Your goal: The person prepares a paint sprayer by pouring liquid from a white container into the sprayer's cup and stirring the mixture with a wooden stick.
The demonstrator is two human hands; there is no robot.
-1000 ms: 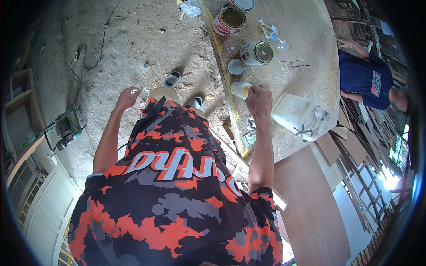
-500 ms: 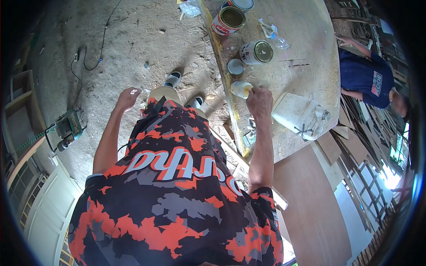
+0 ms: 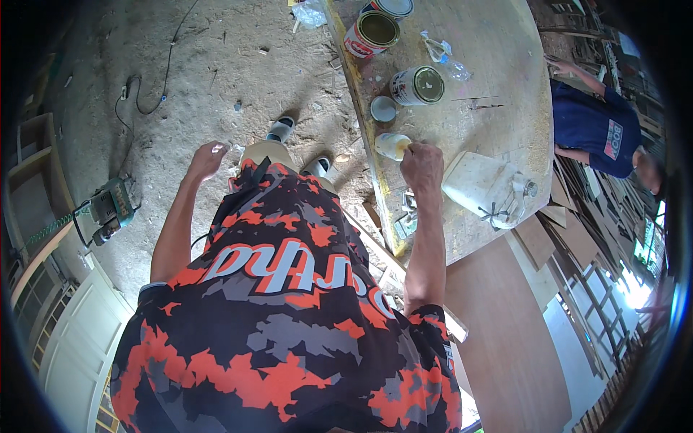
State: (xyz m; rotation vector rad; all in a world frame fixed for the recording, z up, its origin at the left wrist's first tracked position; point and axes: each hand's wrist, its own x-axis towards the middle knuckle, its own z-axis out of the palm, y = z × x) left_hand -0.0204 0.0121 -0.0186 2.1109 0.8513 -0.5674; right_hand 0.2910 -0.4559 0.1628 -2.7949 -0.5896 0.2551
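At the workbench (image 3: pixel 491 123), my right hand (image 3: pixel 422 162) is closed at the mouth of a small white cup (image 3: pixel 391 146) with yellowish contents; what its fingers grip is hidden. My left hand (image 3: pixel 207 160) hangs over the floor, fingers curled on a small white crumpled piece (image 3: pixel 223 149). Near the cup lie a round lid (image 3: pixel 383 109) and an open can (image 3: pixel 417 89). A white plastic jerrycan (image 3: pixel 476 184) rests right of my right hand, and small items (image 3: pixel 406 216) lie by my right forearm.
More cans (image 3: pixel 368 41) stand farther along the bench. A person (image 3: pixel 592 130) in dark blue is beyond its right edge. A green power tool (image 3: pixel 108 206), a cord (image 3: pixel 148 108), shelving (image 3: pixel 36 166) and a white door (image 3: pixel 79 346) are left. Sheet boards (image 3: pixel 498 332) lean at lower right.
My hands and the things on the bench look almost unchanged. The person in blue has shifted slightly, head and torso tilting a little.
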